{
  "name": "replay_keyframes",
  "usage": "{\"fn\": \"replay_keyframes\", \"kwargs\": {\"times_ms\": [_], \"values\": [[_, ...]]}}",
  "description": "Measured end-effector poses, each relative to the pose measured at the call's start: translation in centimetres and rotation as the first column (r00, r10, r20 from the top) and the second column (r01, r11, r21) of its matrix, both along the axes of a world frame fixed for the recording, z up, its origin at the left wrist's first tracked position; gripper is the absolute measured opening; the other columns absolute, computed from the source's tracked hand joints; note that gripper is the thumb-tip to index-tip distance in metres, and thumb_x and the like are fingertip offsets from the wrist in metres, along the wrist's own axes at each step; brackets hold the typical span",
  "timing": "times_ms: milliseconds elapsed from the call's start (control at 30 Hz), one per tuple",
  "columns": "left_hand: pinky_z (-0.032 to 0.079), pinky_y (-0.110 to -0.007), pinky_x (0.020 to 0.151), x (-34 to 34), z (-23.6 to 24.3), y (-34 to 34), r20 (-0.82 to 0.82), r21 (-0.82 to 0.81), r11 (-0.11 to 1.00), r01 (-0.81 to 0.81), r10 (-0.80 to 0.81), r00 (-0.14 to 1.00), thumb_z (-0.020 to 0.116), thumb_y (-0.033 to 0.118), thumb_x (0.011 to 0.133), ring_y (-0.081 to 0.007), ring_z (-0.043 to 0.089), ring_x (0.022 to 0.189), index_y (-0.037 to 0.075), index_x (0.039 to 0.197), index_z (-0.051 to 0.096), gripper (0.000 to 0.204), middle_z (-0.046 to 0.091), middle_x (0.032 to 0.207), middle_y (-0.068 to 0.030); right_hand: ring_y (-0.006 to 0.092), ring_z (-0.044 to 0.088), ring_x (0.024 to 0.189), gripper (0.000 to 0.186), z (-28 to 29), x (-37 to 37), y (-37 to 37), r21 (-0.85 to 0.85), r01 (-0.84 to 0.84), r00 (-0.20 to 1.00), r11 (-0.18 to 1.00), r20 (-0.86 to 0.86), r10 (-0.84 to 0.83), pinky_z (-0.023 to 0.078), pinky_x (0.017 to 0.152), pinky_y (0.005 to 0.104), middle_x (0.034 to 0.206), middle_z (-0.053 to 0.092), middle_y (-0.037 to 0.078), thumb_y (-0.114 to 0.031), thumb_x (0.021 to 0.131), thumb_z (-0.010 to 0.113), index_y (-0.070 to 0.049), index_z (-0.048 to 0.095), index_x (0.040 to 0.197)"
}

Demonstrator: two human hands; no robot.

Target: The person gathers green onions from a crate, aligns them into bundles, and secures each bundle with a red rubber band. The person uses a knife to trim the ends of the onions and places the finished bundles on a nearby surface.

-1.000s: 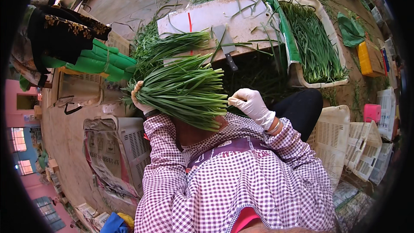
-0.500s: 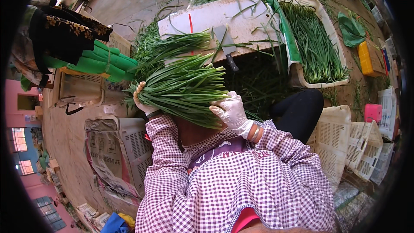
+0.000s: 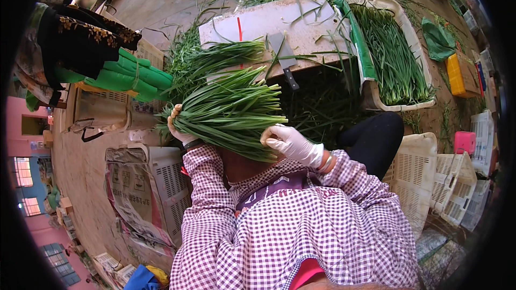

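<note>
A thick bunch of green chives (image 3: 231, 115) lies tilted across my lap, its cut ends fanned out to the right. My left hand (image 3: 176, 123), in a pale glove, grips it around its left end; leaves hide part of the palm. Just off the bunch's lower right edge, my gloved right hand (image 3: 294, 144) has its fingers curled in toward the thumb. Whether something small sits between them I cannot make out. Beyond the bunch, more chives (image 3: 226, 56) rest on a white board (image 3: 317, 21), beside a cleaver (image 3: 285, 59) with a black handle.
To the right of the board stands a white crate (image 3: 430, 88) packed with chives, a green sheet over its near side. Loose leaves cover the ground left of the board. A rolled green bundle (image 3: 134, 78) lies at left, and a covered crate (image 3: 166, 177) stands by my left elbow.
My right hand has drawn slightly back and down, off the edge of the bunch, with its fingers curling in. My left hand keeps its hold.
</note>
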State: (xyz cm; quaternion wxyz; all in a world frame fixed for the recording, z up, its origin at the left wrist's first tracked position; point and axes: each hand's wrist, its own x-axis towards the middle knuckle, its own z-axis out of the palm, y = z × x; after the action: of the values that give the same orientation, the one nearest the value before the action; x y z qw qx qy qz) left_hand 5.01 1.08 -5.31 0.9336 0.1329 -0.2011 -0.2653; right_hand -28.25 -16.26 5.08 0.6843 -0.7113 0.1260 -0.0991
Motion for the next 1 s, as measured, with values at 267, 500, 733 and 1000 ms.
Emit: {"fn": "replay_keyframes", "kwargs": {"times_ms": [267,500,733,1000], "values": [[0.043,-0.046,0.099,1.2,-3.0,0.9,-0.088,0.169,0.985,-0.044,0.059,0.994,0.048,0.028,0.090,-0.0231,0.057,0.109,0.000,0.103,0.068,0.037,0.064,0.115,-0.0118,0.0098,0.058,0.080,0.019,-2.8,-2.4,-4.2,0.093,0.334,0.928,0.938,-0.209,-0.310,0.049,0.075,0.0242,0.089,0.064,0.002,-0.011,0.085,0.069,-0.001,0.064,0.099],[0.038,-0.043,0.104,2.1,-4.3,1.1,-0.149,0.163,0.986,-0.032,0.057,0.987,0.050,0.021,0.087,-0.0232,0.057,0.110,-0.002,0.098,0.067,0.031,0.064,0.113,-0.0137,0.0152,0.057,0.097,0.036,-3.7,-0.1,-2.6,0.336,0.486,0.873,0.807,-0.237,-0.427,0.047,0.086,0.0287,0.105,0.062,0.008,-0.014,0.083,0.071,0.000,0.059,0.113],[0.036,-0.040,0.106,3.3,-4.8,1.7,-0.216,0.165,0.986,0.000,0.036,0.976,0.049,0.019,0.086,-0.0223,0.056,0.111,-0.004,0.095,0.067,0.030,0.066,0.110,-0.0139,0.0175,0.049,0.116,0.038,-5.1,0.9,-3.3,0.246,0.216,0.975,0.945,-0.012,-0.220,0.043,0.094,0.0287,0.132,0.044,0.008,-0.009,0.081,0.071,0.000,0.061,0.117],[0.036,-0.039,0.105,2.9,-4.0,1.5,-0.238,0.094,0.996,-0.009,0.032,0.971,0.046,0.019,0.085,-0.0257,0.057,0.109,-0.005,0.091,0.068,0.033,0.068,0.101,-0.0140,0.0211,0.055,0.108,0.032,-4.8,3.5,0.1,0.154,0.526,0.847,0.836,-0.007,-0.532,0.045,0.095,0.0304,0.122,0.055,0.013,-0.006,0.072,0.079,-0.003,0.070,0.102]]}}
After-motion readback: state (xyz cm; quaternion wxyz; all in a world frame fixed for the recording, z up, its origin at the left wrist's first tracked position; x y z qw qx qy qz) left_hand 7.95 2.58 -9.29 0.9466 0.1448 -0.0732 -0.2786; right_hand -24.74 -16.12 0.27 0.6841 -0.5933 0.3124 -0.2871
